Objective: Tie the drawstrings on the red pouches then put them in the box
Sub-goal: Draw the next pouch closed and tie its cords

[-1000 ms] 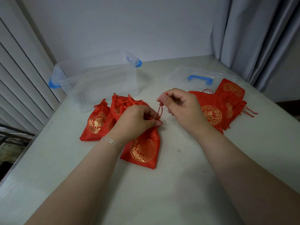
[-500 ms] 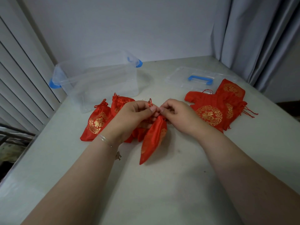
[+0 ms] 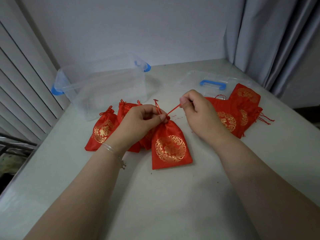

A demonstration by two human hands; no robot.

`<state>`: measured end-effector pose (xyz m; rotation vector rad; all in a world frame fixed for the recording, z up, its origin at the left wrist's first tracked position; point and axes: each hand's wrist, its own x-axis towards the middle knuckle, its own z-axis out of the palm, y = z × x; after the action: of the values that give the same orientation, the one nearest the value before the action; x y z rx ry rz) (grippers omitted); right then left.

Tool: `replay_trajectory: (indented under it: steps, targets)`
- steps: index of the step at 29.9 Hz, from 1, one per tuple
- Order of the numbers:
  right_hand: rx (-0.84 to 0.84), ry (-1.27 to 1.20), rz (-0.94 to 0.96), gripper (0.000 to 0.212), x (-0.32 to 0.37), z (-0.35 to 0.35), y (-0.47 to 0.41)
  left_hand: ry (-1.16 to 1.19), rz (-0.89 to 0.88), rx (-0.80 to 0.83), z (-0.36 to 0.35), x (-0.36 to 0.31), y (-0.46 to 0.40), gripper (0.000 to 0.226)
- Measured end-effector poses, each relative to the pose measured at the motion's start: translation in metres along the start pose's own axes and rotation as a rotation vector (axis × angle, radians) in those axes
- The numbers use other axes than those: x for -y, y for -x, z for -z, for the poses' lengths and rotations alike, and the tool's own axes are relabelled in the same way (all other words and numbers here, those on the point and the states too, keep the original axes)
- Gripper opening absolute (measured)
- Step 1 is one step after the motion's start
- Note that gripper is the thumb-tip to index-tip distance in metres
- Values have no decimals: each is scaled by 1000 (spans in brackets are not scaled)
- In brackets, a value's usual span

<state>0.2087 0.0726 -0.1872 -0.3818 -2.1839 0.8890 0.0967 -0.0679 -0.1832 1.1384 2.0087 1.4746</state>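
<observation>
Tying pouch [image 3: 170, 146] drawstring [image 3: 173, 110], mid-surface.
Your L hand [image 3: 138, 122] grip pinches the neck, R hand [image 3: 199, 110] grip pinches the cord; next: cinch knot, then into box [image 3: 103, 84].

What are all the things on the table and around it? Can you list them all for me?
pouch being tied: one, red with gold print, table centre
tied pouches: a few overlapping, red and gold, left of centre
untied pouches: a few overlapping, red and gold, right side
drawstring: red, pulled taut between the hands
box: one, clear with blue latches, back left, no pouches inside
lid: one, clear with blue handle, back right
table: one, pale
curtain: grey, right
bracelet: one, clear, left wrist
left hand: pinches the pouch neck
right hand: pinches the drawstring
</observation>
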Motion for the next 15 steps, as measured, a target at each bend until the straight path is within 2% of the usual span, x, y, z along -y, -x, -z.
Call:
replay_trajectory:
  steps: [2, 5, 7, 9, 13, 15]
  targets:
    - [51, -31, -11, 20, 5, 2, 1, 99, 37, -11, 1, 1, -1, 7]
    - [270, -111, -95, 28, 11, 10, 1, 242, 105, -68, 5, 1, -2, 9]
    - [436, -75, -129, 28, 12, 13, 2, 246, 96, -95, 7, 2, -3, 11]
    - [507, -10, -111, 26, 10, 12, 2, 138, 52, -104, 8, 2, -2, 10]
    - [269, -51, -48, 15, 5, 7, 0, -108, -116, -62, 0, 0, -1, 12]
    - [226, -72, -70, 11, 4, 3, -1, -198, -206, -57, -5, 0, 1, 17]
